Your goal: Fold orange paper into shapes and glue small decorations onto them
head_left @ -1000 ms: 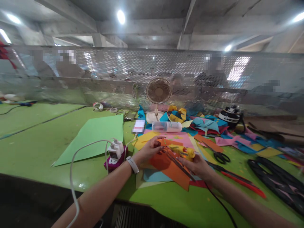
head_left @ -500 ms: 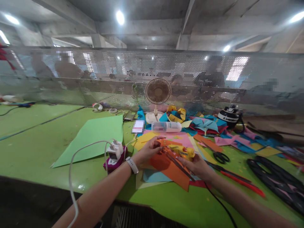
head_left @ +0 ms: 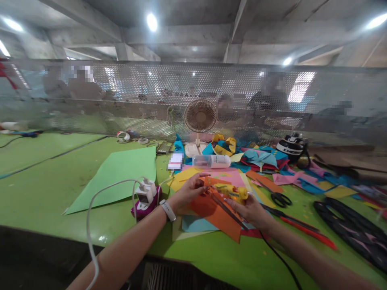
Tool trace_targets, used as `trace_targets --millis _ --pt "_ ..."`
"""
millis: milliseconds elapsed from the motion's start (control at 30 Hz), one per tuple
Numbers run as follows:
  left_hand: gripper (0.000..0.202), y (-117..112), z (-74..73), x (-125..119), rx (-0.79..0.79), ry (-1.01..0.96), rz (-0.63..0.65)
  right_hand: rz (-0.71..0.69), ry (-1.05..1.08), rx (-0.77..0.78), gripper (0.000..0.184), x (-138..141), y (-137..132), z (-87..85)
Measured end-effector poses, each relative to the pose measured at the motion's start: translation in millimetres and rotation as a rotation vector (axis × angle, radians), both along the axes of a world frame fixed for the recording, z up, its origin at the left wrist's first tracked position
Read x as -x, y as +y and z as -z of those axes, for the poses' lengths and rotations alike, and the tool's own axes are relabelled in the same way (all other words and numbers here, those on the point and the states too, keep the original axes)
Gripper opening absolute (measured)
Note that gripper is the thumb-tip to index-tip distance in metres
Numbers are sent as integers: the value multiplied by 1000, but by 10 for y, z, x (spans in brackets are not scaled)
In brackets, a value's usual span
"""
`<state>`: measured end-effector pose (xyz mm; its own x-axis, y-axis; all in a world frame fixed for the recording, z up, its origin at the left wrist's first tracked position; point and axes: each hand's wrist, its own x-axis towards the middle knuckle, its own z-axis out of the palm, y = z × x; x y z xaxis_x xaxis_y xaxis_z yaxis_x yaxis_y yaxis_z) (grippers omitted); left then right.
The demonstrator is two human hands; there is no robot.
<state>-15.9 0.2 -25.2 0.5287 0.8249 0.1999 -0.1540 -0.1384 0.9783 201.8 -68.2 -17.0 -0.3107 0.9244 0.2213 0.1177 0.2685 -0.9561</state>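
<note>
My right hand (head_left: pixel 252 209) is wrapped around a yellow hot glue gun (head_left: pixel 231 191), whose nozzle points left toward my other hand. A black cord hangs from the gun to the table's front edge. My left hand (head_left: pixel 192 189), wearing a white wristband, has its fingers closed on a small piece of orange paper (head_left: pixel 208 182) close to the nozzle; the fingers partly hide it. Below both hands lies a larger orange sheet (head_left: pixel 225 223) with a long, narrow dark tool (head_left: pixel 228 211) across it. Pink, yellow and light blue sheets are underneath.
A purple power strip (head_left: pixel 145 207) with white chargers stands beside my left forearm, near a green sheet (head_left: pixel 121 177). Behind are a clear bottle (head_left: pixel 211 161) and a small fan (head_left: pixel 200 117). Scissors (head_left: pixel 281 198), a red-handled tool (head_left: pixel 308 229) and a black oval object (head_left: pixel 350 229) lie right.
Both hands and the glue gun hold almost the same position. The whole view has shifted very slightly.
</note>
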Motion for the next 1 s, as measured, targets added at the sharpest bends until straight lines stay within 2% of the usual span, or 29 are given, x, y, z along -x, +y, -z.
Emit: trace_targets --millis 467,1000 --pt "54 -14 -13 3 -20 8 1 -9 -8 -2 36 -20 27 43" --pt "53 -1 14 14 -87 56 0 24 -50 -50 43 -21 39 63"
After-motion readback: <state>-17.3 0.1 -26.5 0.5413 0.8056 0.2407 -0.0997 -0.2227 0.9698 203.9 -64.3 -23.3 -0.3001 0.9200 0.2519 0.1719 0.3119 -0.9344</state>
